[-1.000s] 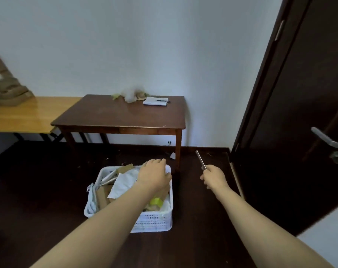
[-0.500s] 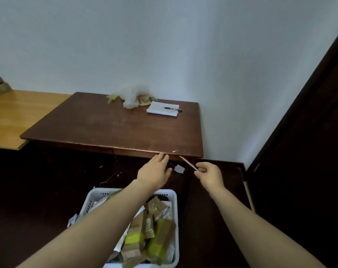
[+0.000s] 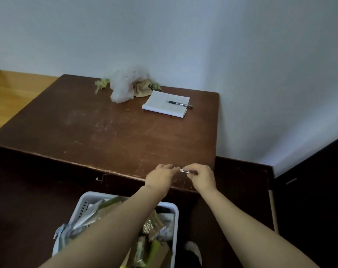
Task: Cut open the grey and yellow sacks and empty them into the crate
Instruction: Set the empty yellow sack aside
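A white plastic crate (image 3: pixel 175 215) stands on the dark floor below me, filled with brown, green and silvery packets and torn wrapping. Both hands are raised over the front right edge of the brown table (image 3: pixel 114 132). My right hand (image 3: pixel 202 177) pinches a small silvery blade (image 3: pixel 184 170), and my left hand (image 3: pixel 160 177) pinches its other end. The blade is mostly hidden between the fingers. No intact grey or yellow sack is visible.
At the back of the table lie a crumpled clear plastic bag (image 3: pixel 125 84), brown paper scraps (image 3: pixel 143 89) and a white notebook (image 3: pixel 165 105) with a pen (image 3: pixel 179 104) on it. A lighter wooden table (image 3: pixel 13 91) adjoins on the left. A dark door (image 3: pixel 319 190) stands right.
I have stepped closer and the table now fills the view. My left hand left the crate and rose to meet the right hand, and both now pinch the blade.
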`<state>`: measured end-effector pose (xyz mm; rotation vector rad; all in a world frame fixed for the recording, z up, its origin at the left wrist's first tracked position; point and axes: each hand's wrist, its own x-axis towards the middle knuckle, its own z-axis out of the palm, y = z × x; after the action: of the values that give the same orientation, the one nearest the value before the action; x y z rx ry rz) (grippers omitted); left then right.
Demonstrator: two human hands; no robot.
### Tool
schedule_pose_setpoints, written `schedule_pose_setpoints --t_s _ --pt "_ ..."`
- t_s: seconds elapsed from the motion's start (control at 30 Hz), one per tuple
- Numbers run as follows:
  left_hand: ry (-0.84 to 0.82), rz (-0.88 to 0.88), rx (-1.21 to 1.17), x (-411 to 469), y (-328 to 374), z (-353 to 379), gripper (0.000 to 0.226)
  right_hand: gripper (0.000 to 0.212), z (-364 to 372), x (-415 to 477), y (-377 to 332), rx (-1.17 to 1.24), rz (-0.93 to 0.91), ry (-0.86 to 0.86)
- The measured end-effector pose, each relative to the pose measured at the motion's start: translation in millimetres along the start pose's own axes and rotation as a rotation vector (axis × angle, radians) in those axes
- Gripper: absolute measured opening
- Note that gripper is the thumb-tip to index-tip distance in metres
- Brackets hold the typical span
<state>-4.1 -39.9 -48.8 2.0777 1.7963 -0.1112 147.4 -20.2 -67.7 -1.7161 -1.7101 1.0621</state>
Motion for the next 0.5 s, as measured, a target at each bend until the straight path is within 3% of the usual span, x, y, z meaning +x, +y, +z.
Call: schedule_pose_setpoints --t_s 0.23,0.37,0.5 --pt "-0.134 -0.095 0.111 95.2 -8.3 -2.0 0.045 0.021 5.5 87.8 24.3 -0.125 -0.092 -0.228" --pt "-0.092 -0.124 0.157 117.5 -11.9 4.6 0.044 0.035 5.8 109.2 28.8 -0.225 -0.287 -0.182" --pt "-0.017 -0.090 0.170 114.7 -13.5 14.3 0.049 0.041 3.1 114.0 34.7 -0.413 -0.490 -0.254"
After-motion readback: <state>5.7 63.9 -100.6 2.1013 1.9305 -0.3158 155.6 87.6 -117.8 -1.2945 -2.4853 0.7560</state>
